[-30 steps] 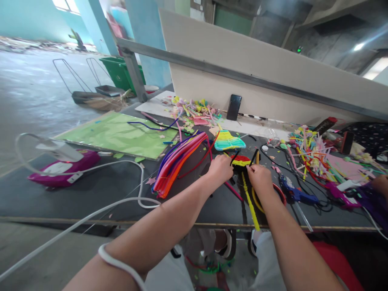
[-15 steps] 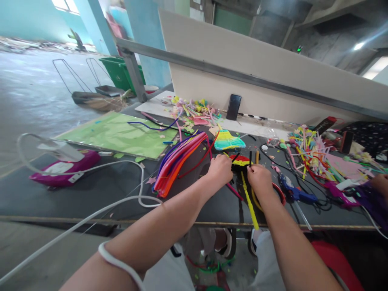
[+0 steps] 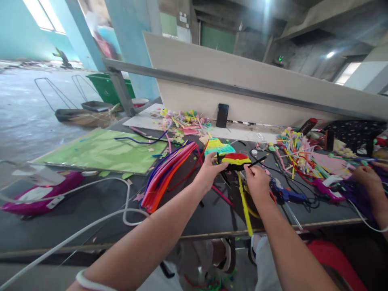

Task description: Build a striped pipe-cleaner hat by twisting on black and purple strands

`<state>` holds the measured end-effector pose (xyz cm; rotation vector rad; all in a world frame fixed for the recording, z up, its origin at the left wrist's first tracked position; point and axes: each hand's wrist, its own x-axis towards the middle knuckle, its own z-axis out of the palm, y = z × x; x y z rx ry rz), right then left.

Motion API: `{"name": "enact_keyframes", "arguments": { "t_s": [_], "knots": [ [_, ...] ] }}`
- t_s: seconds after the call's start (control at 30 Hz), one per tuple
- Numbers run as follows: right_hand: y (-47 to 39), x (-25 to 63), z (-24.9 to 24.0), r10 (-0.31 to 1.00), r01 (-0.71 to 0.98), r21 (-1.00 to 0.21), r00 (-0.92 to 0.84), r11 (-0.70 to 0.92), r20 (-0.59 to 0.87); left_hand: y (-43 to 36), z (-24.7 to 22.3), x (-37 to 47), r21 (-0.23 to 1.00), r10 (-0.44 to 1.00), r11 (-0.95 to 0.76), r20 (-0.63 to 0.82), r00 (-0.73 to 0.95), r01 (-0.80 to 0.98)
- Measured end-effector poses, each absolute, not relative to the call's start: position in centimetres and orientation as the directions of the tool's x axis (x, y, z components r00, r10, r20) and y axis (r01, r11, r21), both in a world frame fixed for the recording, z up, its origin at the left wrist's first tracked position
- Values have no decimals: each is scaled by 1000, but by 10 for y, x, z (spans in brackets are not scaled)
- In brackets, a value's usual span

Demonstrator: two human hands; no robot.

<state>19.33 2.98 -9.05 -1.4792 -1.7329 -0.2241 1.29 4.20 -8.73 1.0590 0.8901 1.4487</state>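
Red and yellow, the fuzzy piece [image 3: 235, 158] sits just nearer than the aqua-and-yellow shape [image 3: 216, 146], its end pinched by the left hand [image 3: 209, 171], while the right hand [image 3: 257, 178] grips a black strip [image 3: 258, 161] (upright moments ago) now slanting outward, seemingly still being shaped.

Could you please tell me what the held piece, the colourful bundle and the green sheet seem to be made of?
Held piece: probably fuzzy craft stems, matte; soft-edged colour bands. Colourful bundle: likely similar stems, mostly matte; long strands curve together. Green sheet: perhaps plastic-covered, slightly glossy; pale reflections, shiny edge.
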Motion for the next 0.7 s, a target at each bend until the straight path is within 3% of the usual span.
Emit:
{"name": "enact_keyframes", "arguments": {
  "t_s": [0.07,0.13,0.33,0.43,0.53,0.63,0.7],
  "knots": [
    [25,192,-89,661,869,-320,-12,379,751,32,-81,21,845,993,-31,86,80,-533],
    [20,191,-87,612,846,-301,-38,440,790,23,-76,29,787,986,19,89,144,-616],
    [-1,189,-72,574,746,-352,-49,565,818,17,-74,30,770,982,8,113,149,-637],
    [-10,193,-64,566,706,-447,79,550,821,15,-68,26,775,976,-28,157,150,-631],
    [-10,202,-62,694,555,-632,131,540,708,10,-61,26,790,969,-43,181,165,-612],
    [-9,211,-61,887,362,-830,19,424,461,6,-57,27,812,958,-38,196,210,-583],
    [-10,217,-59,948,307,-899,-42,313,316,4,-57,28,823,949,-32,204,241,-568]
  ]
}}
